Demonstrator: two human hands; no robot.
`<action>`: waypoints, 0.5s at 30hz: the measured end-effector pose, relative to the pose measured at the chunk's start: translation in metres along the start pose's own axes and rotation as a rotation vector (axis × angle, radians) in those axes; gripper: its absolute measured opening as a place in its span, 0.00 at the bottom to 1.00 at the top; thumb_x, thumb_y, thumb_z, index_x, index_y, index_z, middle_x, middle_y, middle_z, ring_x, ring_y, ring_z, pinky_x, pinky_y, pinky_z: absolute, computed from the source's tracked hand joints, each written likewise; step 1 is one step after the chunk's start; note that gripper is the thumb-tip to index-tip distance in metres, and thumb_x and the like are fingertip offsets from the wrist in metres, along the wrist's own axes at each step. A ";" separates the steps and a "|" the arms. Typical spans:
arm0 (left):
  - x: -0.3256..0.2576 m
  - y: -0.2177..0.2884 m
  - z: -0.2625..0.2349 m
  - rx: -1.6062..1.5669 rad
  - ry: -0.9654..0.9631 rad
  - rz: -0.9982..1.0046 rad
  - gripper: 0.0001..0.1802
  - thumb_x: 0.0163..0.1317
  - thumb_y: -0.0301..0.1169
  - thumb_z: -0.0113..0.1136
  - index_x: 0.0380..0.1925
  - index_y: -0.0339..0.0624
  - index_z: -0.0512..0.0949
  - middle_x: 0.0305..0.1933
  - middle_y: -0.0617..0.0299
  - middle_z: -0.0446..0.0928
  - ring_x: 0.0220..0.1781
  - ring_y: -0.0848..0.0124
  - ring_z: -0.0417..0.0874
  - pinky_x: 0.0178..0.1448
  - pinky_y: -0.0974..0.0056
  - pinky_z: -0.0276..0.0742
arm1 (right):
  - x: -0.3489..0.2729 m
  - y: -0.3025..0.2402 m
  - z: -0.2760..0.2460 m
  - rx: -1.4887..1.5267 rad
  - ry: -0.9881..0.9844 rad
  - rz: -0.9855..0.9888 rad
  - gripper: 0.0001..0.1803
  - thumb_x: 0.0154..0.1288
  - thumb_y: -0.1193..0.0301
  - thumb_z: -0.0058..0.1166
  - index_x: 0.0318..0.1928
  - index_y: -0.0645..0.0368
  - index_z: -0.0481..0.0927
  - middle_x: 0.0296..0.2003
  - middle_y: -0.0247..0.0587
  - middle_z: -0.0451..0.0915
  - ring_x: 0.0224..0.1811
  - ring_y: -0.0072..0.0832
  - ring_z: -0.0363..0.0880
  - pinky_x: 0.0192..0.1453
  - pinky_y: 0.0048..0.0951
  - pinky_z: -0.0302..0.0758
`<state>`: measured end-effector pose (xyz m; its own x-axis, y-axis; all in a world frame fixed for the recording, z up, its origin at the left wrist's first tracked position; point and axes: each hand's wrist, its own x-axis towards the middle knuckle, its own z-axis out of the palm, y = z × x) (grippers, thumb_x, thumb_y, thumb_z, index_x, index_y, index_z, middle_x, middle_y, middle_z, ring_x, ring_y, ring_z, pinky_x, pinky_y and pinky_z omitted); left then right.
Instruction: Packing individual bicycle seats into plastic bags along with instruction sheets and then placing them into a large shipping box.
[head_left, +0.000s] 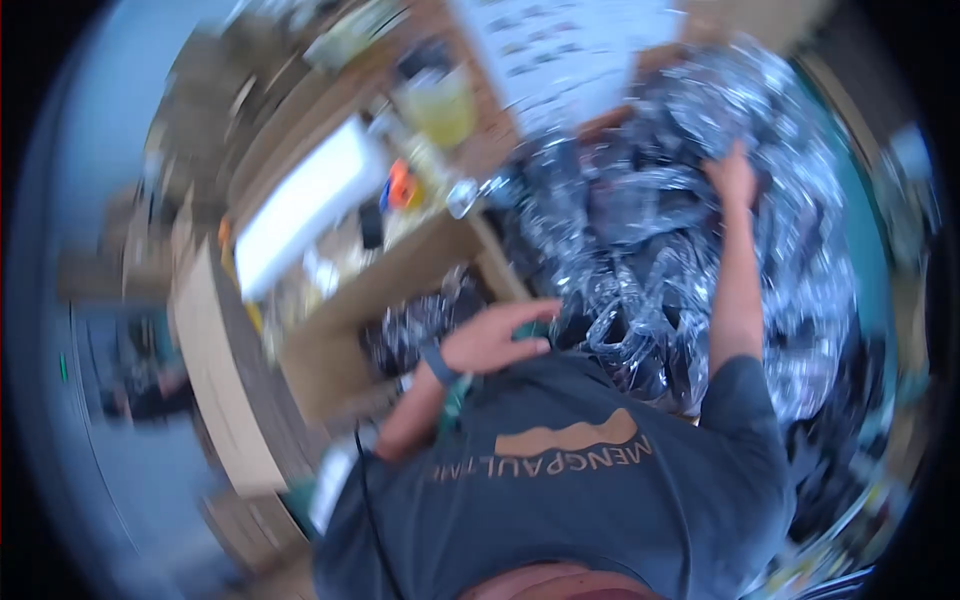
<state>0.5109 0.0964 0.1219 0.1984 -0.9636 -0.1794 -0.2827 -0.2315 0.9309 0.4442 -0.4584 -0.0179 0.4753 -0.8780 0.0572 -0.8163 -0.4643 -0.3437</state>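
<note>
A big heap of dark items in clear, shiny plastic bags (640,205) lies in front of me to the right. My right hand (733,178) reaches into the far part of this heap; its fingertips are blurred and partly lost among the plastic. Nearer to my body, my left hand (495,338) hovers with the fingers apart and holds nothing. It is between the heap and an open cardboard box (335,325). Inside that box lies a dark bundle in clear plastic (425,320).
Beyond the box are a long white object (310,205), a small orange thing (403,187) and a clear cup of yellow liquid (440,108). A printed paper sheet (560,55) lies at the far side. Another cardboard box (225,375) stands left.
</note>
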 end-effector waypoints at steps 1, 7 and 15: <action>-0.013 -0.012 -0.009 0.087 0.078 -0.001 0.36 0.70 0.38 0.68 0.76 0.41 0.69 0.65 0.46 0.82 0.66 0.54 0.84 0.69 0.55 0.79 | -0.007 -0.007 -0.010 0.029 -0.039 -0.004 0.52 0.56 0.50 0.71 0.76 0.60 0.63 0.53 0.66 0.86 0.56 0.62 0.86 0.60 0.56 0.80; -0.098 0.003 -0.045 0.544 0.386 -0.222 0.38 0.67 0.43 0.69 0.74 0.40 0.70 0.66 0.43 0.79 0.66 0.48 0.81 0.69 0.51 0.78 | -0.019 0.029 0.021 0.106 0.298 -0.402 0.54 0.58 0.54 0.76 0.76 0.71 0.63 0.68 0.69 0.74 0.72 0.62 0.72 0.77 0.49 0.68; -0.285 -0.050 -0.041 -0.034 0.661 -0.460 0.38 0.66 0.38 0.75 0.73 0.36 0.72 0.69 0.46 0.80 0.70 0.58 0.81 0.72 0.54 0.78 | -0.231 -0.044 0.023 1.110 -0.156 -0.184 0.36 0.68 0.65 0.73 0.69 0.71 0.74 0.67 0.59 0.78 0.68 0.48 0.79 0.74 0.42 0.72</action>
<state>0.5070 0.3885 0.1400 0.8051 -0.4918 -0.3316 -0.0109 -0.5712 0.8207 0.3776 -0.2328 -0.0377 0.6571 -0.7469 0.1017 -0.0249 -0.1564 -0.9874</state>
